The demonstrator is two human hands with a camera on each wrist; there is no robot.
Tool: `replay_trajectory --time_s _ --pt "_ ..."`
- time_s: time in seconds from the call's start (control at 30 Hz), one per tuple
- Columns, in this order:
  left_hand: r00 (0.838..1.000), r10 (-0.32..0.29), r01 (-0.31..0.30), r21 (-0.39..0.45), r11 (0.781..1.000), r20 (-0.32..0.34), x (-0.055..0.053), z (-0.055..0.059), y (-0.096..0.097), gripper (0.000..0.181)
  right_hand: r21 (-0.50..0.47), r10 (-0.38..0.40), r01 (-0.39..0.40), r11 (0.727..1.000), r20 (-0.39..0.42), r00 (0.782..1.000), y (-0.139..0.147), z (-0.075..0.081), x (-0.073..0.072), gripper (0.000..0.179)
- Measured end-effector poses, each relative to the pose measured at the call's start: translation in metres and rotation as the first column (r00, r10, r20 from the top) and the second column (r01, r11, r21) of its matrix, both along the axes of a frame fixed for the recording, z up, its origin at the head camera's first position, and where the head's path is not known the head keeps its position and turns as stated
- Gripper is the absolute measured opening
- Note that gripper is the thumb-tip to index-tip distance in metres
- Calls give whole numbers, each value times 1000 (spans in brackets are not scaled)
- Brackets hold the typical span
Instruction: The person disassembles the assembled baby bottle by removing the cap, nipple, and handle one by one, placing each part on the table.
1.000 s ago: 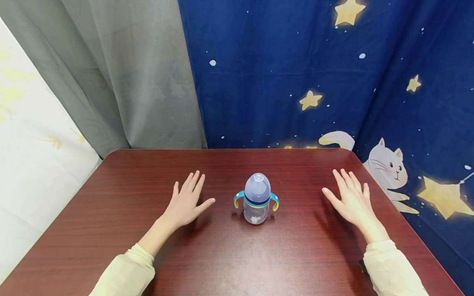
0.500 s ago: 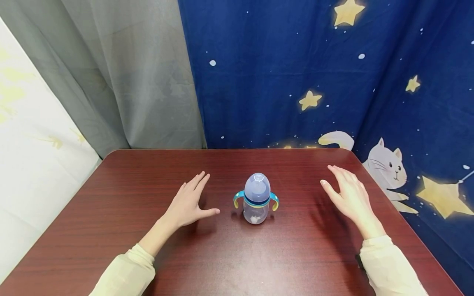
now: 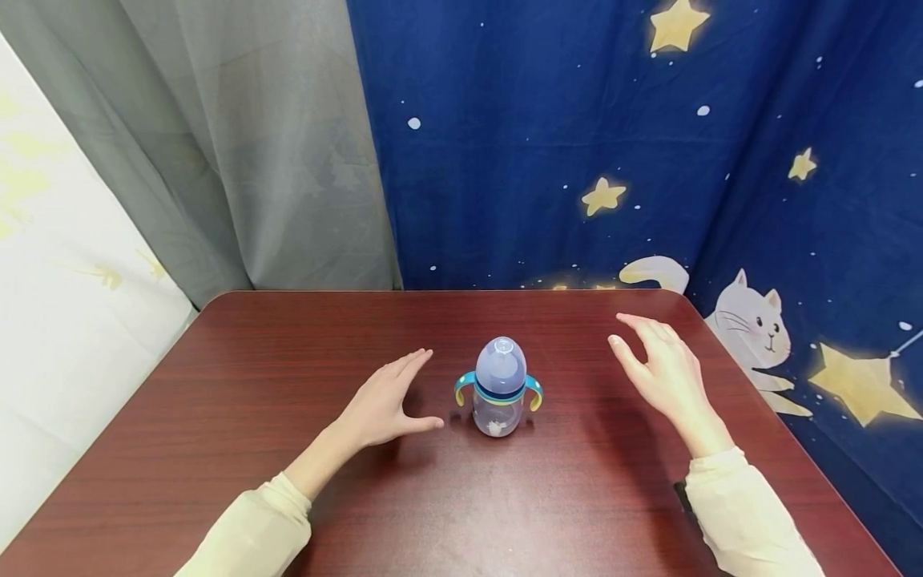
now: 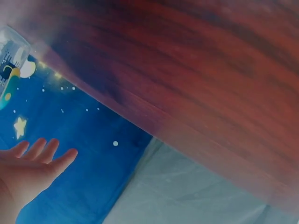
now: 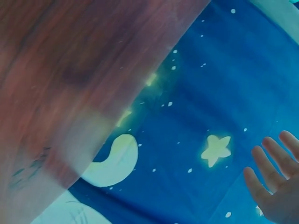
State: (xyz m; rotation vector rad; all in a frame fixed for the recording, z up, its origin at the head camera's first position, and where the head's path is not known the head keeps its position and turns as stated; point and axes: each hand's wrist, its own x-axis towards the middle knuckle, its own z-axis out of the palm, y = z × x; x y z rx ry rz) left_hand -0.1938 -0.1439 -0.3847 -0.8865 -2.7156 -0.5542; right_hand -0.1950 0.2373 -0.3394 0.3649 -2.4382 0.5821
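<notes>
A baby bottle (image 3: 499, 385) stands upright on the table, with a lilac dome cap, a clear body and two blue-and-yellow side handles. To its left my left hand (image 3: 382, 405) hovers with thumb spread from the fingers, the thumb tip a short gap from the left handle. My right hand (image 3: 667, 373) is raised farther off on the right, its thumb apart from extended fingers. Neither hand touches the bottle. The left wrist view catches part of the bottle (image 4: 11, 60) at its left edge beside the left hand (image 4: 32, 172). Only the right hand (image 5: 278, 182) shows in the right wrist view, without the bottle.
The dark red wooden table (image 3: 505, 513) has rounded far corners. Behind it hang a grey curtain (image 3: 288, 160) and a blue curtain (image 3: 505, 160) with stars and a cat. White fabric (image 3: 72, 320) lies along the left side.
Both hands have moved inward toward the bottle and turned from palm-down to more sideways. The left is now close to the bottle; the bottle has stayed in place.
</notes>
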Motion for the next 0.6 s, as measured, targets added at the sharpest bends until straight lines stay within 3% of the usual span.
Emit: replay_trajectory --time_s 0.33,0.6 --pt "993 -51 52 -10 999 104 1 -6 16 91 1 67 -67 998 21 998 -23 6 2 38" --pt "987 -105 106 -4 994 120 -1 -9 29 92 22 129 -131 991 56 990 -42 10 4 42"
